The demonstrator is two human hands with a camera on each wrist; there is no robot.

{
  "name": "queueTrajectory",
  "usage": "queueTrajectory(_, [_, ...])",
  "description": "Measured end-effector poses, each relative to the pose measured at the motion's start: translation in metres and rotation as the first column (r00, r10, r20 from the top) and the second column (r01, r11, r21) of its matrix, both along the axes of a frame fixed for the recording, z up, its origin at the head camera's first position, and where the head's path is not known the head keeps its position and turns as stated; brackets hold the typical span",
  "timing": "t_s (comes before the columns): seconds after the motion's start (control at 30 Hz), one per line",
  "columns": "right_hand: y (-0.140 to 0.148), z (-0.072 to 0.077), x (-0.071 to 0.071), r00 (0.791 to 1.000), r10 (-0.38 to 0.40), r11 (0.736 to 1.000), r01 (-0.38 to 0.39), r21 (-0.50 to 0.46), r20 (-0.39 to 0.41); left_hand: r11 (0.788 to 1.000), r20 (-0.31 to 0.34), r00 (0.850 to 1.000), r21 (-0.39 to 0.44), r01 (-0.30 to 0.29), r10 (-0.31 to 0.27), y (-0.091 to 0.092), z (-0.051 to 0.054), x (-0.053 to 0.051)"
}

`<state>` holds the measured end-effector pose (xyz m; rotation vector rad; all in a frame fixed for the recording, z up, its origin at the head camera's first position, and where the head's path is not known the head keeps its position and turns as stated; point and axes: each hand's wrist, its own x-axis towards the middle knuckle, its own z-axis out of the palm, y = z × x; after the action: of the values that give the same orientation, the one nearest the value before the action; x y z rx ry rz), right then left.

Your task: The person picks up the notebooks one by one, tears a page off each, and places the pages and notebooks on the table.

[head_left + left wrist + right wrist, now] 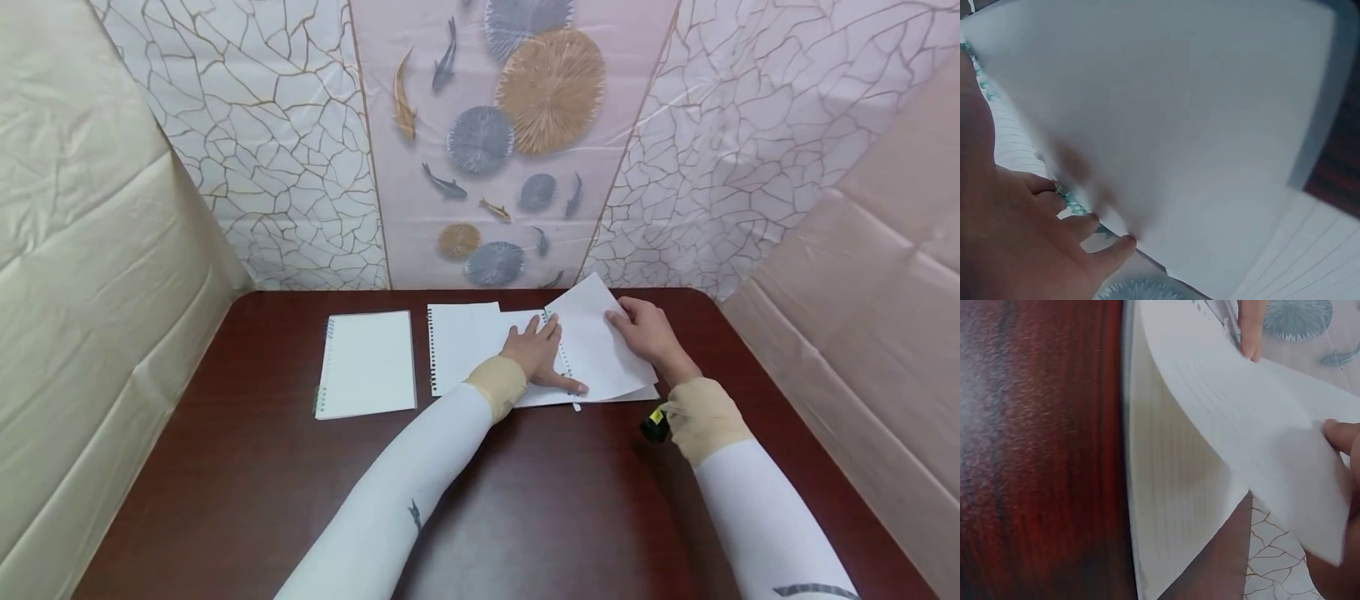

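Note:
An open ring-bound notebook lies at the back right of the table. My left hand rests across its spiral binding, thumb and fingers spread. In the left wrist view the fingers of that hand reach along the rings, at the edge of a white page. My right hand pinches the outer edge of this page, which is raised and tilted. The right wrist view shows the page bending upward, with a lined sheet beneath.
A loose sheet with punched holes lies left of the notebook, partly under or beside it. Another spiral notebook lies further left. A dark object with a yellow label sits near my right wrist. Draped cloth walls border the table.

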<state>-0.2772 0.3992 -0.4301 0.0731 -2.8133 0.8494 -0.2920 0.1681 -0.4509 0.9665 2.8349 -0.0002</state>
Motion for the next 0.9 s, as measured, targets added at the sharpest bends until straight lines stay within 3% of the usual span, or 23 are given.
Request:
queueTrajectory(0.1, [0.0,-0.001,0.002,1.0,-0.004,1.0,0.004,0.005,-0.021,1.0,0.009,1.0,0.003,-0.001,0.001,-0.001,0.001,0.0])
queueTrajectory(0.17, [0.001,-0.002,0.002,1.0,-0.015,1.0,0.015,0.001,-0.018,1.0,0.033,0.999,-0.007,-0.023,0.023,0.002,-0.004,-0.005])
queueTrajectory(0.33, [0.003,-0.008,0.003,0.995,-0.074,0.997,0.076,-0.029,0.062,0.998,0.093,0.994,-0.009,-0.061,0.062,0.008,-0.014,-0.012])
queueTrajectory(0.57, [0.011,-0.026,0.008,0.968,-0.137,0.974,0.17,-0.149,0.21,0.999,0.097,0.994,0.013,-0.04,0.039,0.002,-0.007,-0.002])
queueTrajectory(0.73, [0.011,-0.033,0.01,0.961,-0.139,0.954,0.195,-0.228,0.241,0.999,0.097,0.995,0.041,-0.018,0.014,-0.001,-0.003,0.001])
queueTrajectory(0.9, [0.01,-0.036,0.011,0.958,-0.13,0.948,0.196,-0.252,0.256,0.999,0.11,0.993,0.008,-0.049,0.047,0.007,-0.018,-0.012])
